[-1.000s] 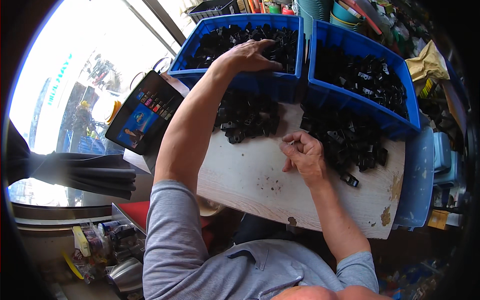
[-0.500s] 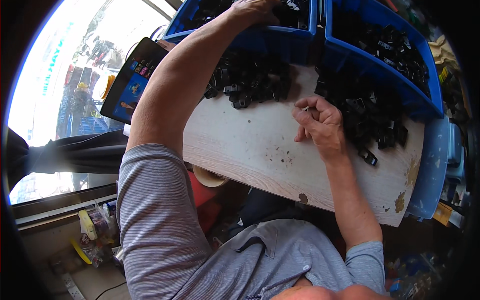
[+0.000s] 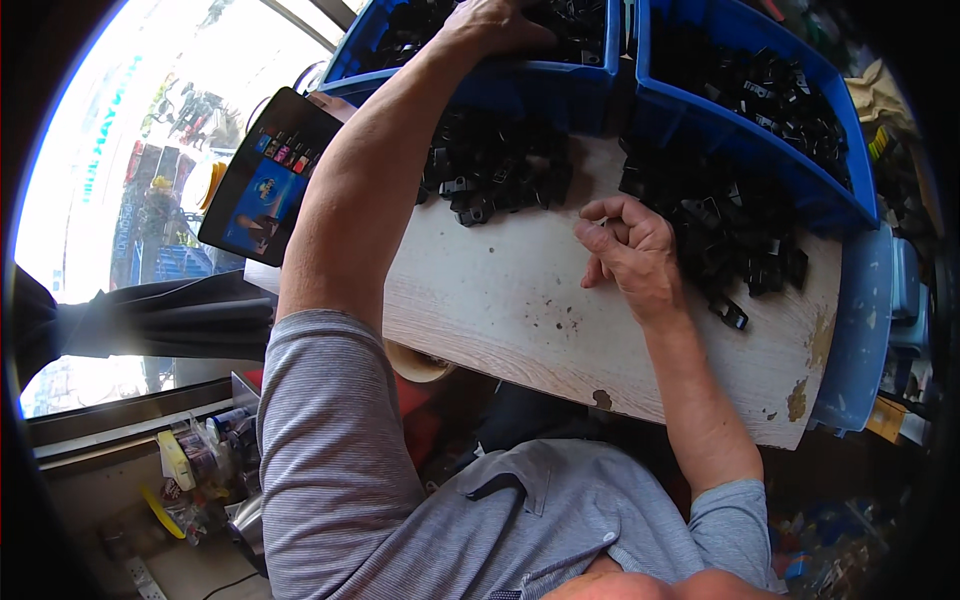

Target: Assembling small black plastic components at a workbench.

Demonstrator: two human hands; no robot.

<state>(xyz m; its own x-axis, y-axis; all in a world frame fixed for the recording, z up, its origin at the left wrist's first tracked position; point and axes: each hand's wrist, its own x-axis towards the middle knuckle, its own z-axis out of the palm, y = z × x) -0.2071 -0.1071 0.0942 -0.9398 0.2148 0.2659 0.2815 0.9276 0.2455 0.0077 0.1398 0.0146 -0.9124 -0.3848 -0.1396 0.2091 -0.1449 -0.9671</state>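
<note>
My left hand [image 3: 497,27] reaches into the blue bin [image 3: 570,72] at the top, over the small black plastic parts [image 3: 578,22] in it. Its thumb is stretched to the right, away from the palm; the fingertips are cut off by the picture's edge. Above the pale tabletop [image 3: 480,300], my right hand [image 3: 635,252] is loosely curled, with a gap between thumb and forefinger and nothing visible held. Beside it lies a heap of black plastic parts [image 3: 725,215]. Another heap of such parts [image 3: 500,170] lies below the left bin.
A second blue bin [image 3: 740,118] of black parts stands at the right. A pale blue container [image 3: 855,335] is by the table's right edge. A tablet with a lit screen [image 3: 268,185] leans beyond my left forearm. A round pale tub [image 3: 415,363] is under the table edge.
My left hand has shifted slightly within the bin, its thumb now showing more. The whole view has turned a little; my right hand keeps its curled pose.
</note>
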